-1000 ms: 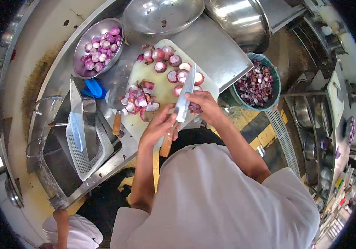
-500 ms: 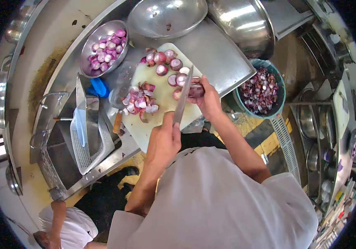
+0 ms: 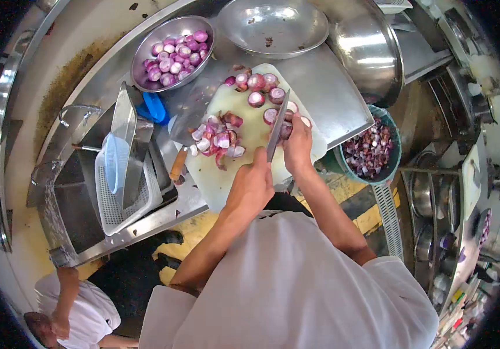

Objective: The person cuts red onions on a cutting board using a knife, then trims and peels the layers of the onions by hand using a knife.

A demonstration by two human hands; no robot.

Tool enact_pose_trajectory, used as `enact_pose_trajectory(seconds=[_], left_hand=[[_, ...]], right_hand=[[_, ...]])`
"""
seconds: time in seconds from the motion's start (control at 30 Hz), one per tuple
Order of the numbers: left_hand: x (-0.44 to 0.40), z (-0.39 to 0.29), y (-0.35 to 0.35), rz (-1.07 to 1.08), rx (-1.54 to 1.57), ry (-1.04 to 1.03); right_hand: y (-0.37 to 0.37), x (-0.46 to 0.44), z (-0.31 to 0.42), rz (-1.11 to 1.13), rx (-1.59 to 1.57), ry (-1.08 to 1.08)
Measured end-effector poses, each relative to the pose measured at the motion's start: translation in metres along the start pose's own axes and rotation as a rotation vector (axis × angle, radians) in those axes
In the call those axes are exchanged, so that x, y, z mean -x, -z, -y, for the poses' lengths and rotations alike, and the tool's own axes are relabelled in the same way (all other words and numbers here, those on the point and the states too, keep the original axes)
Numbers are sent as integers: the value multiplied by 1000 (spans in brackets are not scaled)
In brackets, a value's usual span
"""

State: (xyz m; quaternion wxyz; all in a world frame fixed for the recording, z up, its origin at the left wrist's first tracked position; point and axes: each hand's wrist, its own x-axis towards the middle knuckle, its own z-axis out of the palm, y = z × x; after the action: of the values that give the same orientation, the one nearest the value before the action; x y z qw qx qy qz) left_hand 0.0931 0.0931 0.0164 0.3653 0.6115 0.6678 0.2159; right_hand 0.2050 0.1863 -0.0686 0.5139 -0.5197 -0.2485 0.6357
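My left hand point(image 3: 254, 183) is wrapped round the handle of a knife point(image 3: 278, 126), whose blade points up and away over the right part of the white cutting board point(image 3: 215, 185). Right of the blade, my right hand point(image 3: 298, 145) has its fingers closed on a dark red onion point(image 3: 285, 130), partly hidden by the blade and fingers. Onions with cut ends lie around the blade tip and at the board's far edge, among them one red onion point(image 3: 256, 99). A heap of onion peels and pieces point(image 3: 218, 138) sits on the board's left part.
Peeled onions fill a metal bowl point(image 3: 140, 61) at the far left. An empty metal basin point(image 3: 273, 29) and a large pot point(image 3: 369, 52) stand behind. A green bin point(image 3: 397, 152) holds peels at the right. Another wooden handle point(image 3: 178, 164) lies left. A person point(image 3: 78, 308) is at lower left.
The knife is now held by its handle in my left hand, and my right hand has left the blade and closed on an onion. The view has shifted, moving the board rightward.
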Motion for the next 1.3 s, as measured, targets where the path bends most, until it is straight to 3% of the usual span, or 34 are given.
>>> enact_pose_trajectory(seconds=[0.23, 0.4, 0.53, 0.6, 0.63, 0.67, 0.77, 0.87, 0.93, 1.07, 1.13, 1.3], left_hand=[[-10, 21, -9, -163, -10, -131], [-15, 43, -12, -228, 11, -220], [-17, 62, -22, -318, -86, -159], [-27, 89, -23, -552, -155, -261], [-28, 91, -11, -553, -151, -261], [-27, 93, 1, -423, 42, -107], [-26, 87, 11, -323, 262, -61], [-26, 66, 12, -272, 391, -280], [-27, 56, 10, -179, 541, -102], [-35, 74, 0, -272, 501, -70], [-39, 81, 2, -329, 395, -162], [-25, 54, 13, -267, 514, -169]], right_hand=[[-20, 6, 2, -60, -211, -264], [-22, 8, -10, -86, -155, -265], [-24, 8, -18, -100, -4, -204], [-13, -1, -29, -58, -31, -215], [-11, -2, -29, -19, -60, -225], [-12, -2, -30, -20, -56, -224], [-22, 6, -23, -23, -54, -258], [-32, 11, -26, 81, -17, -243], [-38, 14, -25, 35, -62, -215], [-28, 13, -25, 136, -62, -254], [-34, 20, -17, 187, -132, -226], [-34, 14, -26, 117, -134, -259]])
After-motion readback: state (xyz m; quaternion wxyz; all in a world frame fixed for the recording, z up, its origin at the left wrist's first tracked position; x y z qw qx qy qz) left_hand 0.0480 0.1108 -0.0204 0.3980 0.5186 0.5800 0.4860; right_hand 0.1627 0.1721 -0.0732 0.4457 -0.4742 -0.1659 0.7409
